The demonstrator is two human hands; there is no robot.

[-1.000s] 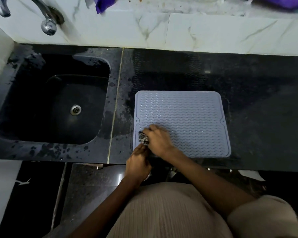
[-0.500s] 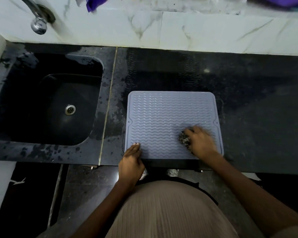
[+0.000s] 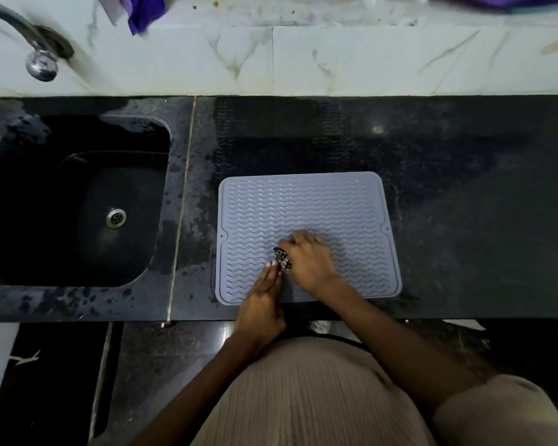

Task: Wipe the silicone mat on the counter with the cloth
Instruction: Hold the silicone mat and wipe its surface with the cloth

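A grey silicone mat point(image 3: 306, 204) with a wavy ribbed surface lies flat on the black counter point(image 3: 464, 220), near its front edge. My right hand point(image 3: 310, 262) presses a small dark speckled cloth point(image 3: 282, 261) onto the mat's lower middle; most of the cloth is hidden under the fingers. My left hand point(image 3: 263, 300) rests flat on the mat's front edge, fingers stretched out, its fingertips touching the cloth.
A black sink point(image 3: 78, 204) with a metal drain point(image 3: 116, 217) sits left of the mat, and a chrome tap point(image 3: 41, 64) hangs over its back corner. A white marble backsplash point(image 3: 303, 59) runs behind the counter. Purple fabric point(image 3: 145, 11) lies on the ledge above.
My right hand has slid the cloth leftward from the mat's right side to its lower middle. My left hand has moved right and further onto the mat, meeting the cloth.
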